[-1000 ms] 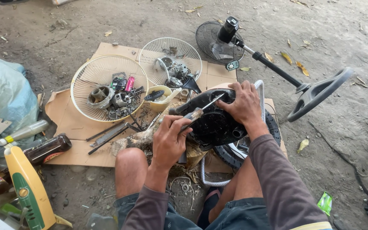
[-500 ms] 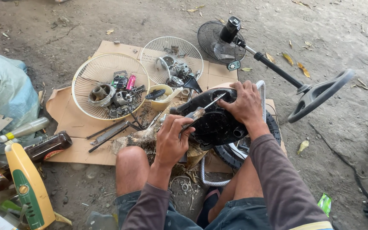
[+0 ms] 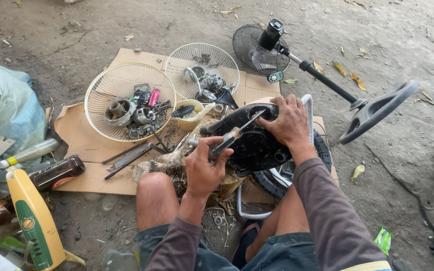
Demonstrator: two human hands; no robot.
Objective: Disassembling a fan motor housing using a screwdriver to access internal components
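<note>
Bare, dusty concrete floor with scattered dry leaves carries a flattened sheet of cardboard, and the person sits at its near edge with bare knees raised.

The left hand is closed in a fist around the handle of a screwdriver; the fingers wrap it fully, and the shaft slants up and to the right, its tip reaching the black fan housing. The right hand lies spread over the top right of that housing, fingers curled loosely over its rim and pressing on it — gripping the edge rather than clamped shut. The housing rests between the knees, on top of a black grille and a white wire frame that are mostly covered by it.

Beyond the hands, two white wire fan guards lie on the cardboard like bowls, each holding small motor parts too jumbled to tell apart. A cream cup sits between them and the housing. A black fan stand with a ring base lies on the floor to the right.

At the left edge, a yellow bottle, a brown bottle and a pale sack are cut off by the frame. What the screwdriver tip engages is hidden behind the right hand's fingers.
</note>
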